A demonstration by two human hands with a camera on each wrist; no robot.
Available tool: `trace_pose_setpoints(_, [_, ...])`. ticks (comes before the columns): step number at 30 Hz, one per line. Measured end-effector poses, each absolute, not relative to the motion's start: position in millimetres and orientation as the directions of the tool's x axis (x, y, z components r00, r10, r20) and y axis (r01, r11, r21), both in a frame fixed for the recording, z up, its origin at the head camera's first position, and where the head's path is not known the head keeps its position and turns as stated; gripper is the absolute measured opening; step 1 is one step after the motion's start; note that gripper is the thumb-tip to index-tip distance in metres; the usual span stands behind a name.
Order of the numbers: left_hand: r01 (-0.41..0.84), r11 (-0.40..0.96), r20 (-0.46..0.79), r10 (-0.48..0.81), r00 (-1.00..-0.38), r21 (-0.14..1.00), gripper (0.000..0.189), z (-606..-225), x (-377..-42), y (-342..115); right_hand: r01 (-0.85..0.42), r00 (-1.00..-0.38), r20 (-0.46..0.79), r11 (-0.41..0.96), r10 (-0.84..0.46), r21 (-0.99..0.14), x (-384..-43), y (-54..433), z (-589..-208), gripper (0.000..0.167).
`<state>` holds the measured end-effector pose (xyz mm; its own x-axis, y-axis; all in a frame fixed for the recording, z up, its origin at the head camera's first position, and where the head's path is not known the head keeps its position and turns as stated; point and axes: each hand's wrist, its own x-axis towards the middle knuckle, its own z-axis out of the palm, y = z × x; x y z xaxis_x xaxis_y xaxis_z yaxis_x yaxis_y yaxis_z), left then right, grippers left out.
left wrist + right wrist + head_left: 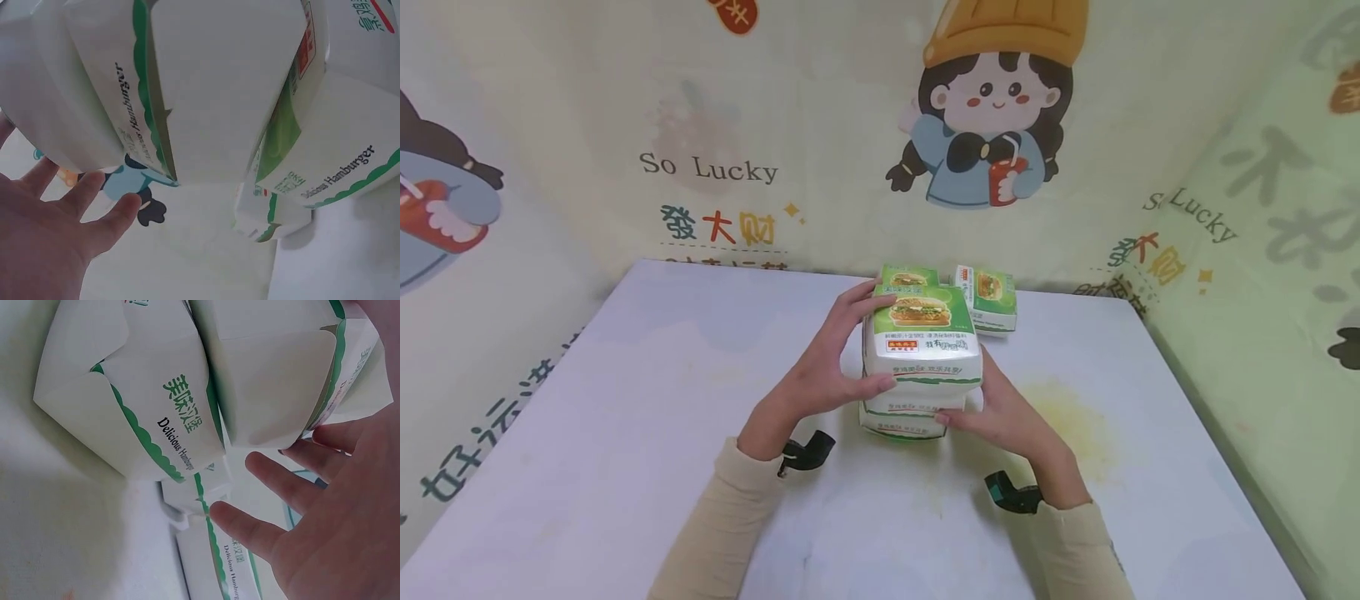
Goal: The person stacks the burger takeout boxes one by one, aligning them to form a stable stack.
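Observation:
Three white-and-green paper hamburger boxes are stacked in front of me. My left hand (820,367) grips the top box (925,337) from the left, thumb on its front and fingers along its far side. From the right, my right hand (1011,412) holds the middle box (925,402), its thumb at the front corner. The bottom box (898,428) is mostly hidden beneath. In the left wrist view, a wedge-shaped gap shows between the middle box (231,94) and the bottom box's lid. The right wrist view shows long, spread fingers beside the middle box (275,394).
Behind the stack, another hamburger box (910,273) is partly hidden. One more hamburger box (996,296) sits to its right near the table's back edge. The white table (700,375) meets a printed cloth backdrop (835,125). Small black devices (808,452) are strapped at both wrists.

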<state>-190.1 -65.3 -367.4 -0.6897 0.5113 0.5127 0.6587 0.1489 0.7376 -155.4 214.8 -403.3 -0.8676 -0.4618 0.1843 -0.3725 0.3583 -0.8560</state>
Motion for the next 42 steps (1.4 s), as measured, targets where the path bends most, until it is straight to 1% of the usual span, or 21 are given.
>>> trace_pose_setpoints(5, [0.646, 0.123, 0.507, 0.517, -0.690, 0.754, 0.083, -369.1, -186.3, -67.1, -0.366, -0.866, 0.178, 0.351, -0.467, -0.862, -153.4, 214.0, -403.2, 0.089])
trace_pose_setpoints(8, [0.652, 0.116, 0.507, 0.532, -0.678, 0.749, 0.084, -368.1, -186.0, -67.1, -0.350, -0.874, 0.166, 0.355, -0.458, -0.867, -150.3, 215.1, -402.0, 0.090])
trace_pose_setpoints(12, [0.645, 0.115, 0.497, 0.541, -0.678, 0.755, 0.087, -367.1, -185.4, -66.7, -0.334, -0.887, 0.152, 0.379, -0.437, -0.863, -146.0, 216.9, -399.8, 0.091])
trace_pose_setpoints(21, [0.623, 0.102, 0.485, 0.535, -0.691, 0.775, 0.087, -368.0, -184.2, -66.6, -0.330, -0.897, 0.138, 0.429, -0.420, -0.841, -141.2, 220.7, -397.4, 0.087])
trace_pose_setpoints(30, [0.628, 0.083, 0.495, 0.538, -0.682, 0.774, 0.089, -369.9, -185.1, -65.5, -0.348, -0.882, 0.159, 0.382, -0.444, -0.856, -144.7, 216.2, -397.8, 0.092])
trace_pose_setpoints(35, [0.638, 0.076, 0.506, 0.540, -0.672, 0.766, 0.089, -371.5, -187.9, -64.9, -0.349, -0.886, 0.163, 0.394, -0.433, -0.850, -147.4, 216.5, -398.8, 0.092])
trace_pose_setpoints(39, [0.631, 0.081, 0.502, 0.531, -0.683, 0.772, 0.093, -372.4, -188.8, -65.9, -0.332, -0.887, 0.138, 0.403, -0.440, -0.853, -148.1, 218.7, -399.0, 0.093])
trace_pose_setpoints(42, [0.631, 0.073, 0.506, 0.529, -0.681, 0.773, 0.097, -372.6, -189.6, -66.3, -0.331, -0.887, 0.135, 0.403, -0.442, -0.853, -148.5, 223.7, -398.6, 0.098])
